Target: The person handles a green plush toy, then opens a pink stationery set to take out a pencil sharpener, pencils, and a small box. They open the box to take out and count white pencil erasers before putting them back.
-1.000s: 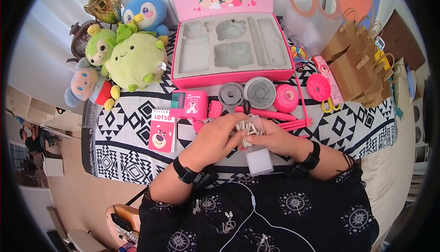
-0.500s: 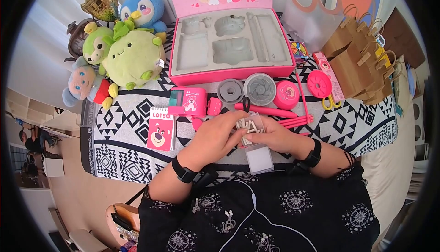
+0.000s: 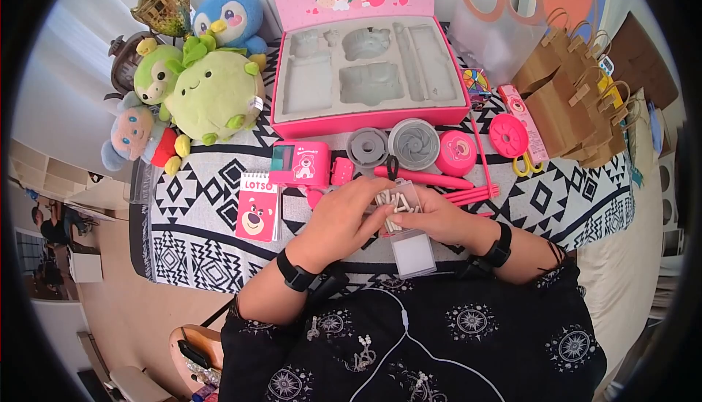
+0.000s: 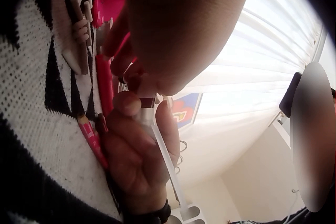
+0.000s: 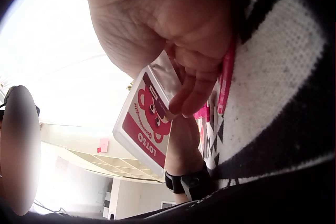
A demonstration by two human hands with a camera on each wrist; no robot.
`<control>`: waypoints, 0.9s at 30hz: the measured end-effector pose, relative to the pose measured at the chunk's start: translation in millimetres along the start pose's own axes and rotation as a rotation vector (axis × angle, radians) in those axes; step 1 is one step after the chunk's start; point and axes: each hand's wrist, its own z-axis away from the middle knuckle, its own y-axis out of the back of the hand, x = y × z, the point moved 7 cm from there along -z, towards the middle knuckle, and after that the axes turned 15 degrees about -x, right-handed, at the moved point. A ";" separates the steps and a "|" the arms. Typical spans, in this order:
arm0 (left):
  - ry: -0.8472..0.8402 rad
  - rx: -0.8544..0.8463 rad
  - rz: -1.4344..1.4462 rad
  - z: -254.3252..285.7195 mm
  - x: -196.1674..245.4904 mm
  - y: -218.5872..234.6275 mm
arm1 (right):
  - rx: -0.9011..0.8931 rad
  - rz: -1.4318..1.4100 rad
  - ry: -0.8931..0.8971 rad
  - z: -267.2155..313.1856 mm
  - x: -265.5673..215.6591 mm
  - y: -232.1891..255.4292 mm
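In the head view, both hands meet over a small hinged clear plastic case [image 3: 414, 254] in front of the body. Its lid hangs open toward the person, and a pink bear label reading LOTSO shows on its outside in the right wrist view. Several short white cylindrical sticks [image 3: 396, 210] lie loose in the case's other half. My left hand [image 3: 342, 215] grips that half from the left, its thumb beside the sticks. From the other side, my right hand [image 3: 447, 219] grips it with the thumb over the near edge. The fingers underneath are largely hidden.
Beyond the hands lie pink rods [image 3: 468, 195], grey round parts [image 3: 414, 143], a pink sharpener-like device [image 3: 301, 164] and a LOTSO notepad [image 3: 257, 210]. A pink gift box [image 3: 369, 122] stands behind. Plush toys [image 3: 216, 93] sit left, paper bags [image 3: 563, 109] right.
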 end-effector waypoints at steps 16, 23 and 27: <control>-0.109 0.242 0.013 6.5 1.2 16.3 | -0.021 0.039 -0.032 1.5 -2.1 -0.3; 0.036 0.288 0.072 10.8 -10.4 16.9 | -0.013 0.049 -0.016 1.0 -2.2 2.1; 0.088 0.321 0.051 12.2 -14.7 17.4 | 0.014 0.026 -0.044 2.1 -1.3 3.1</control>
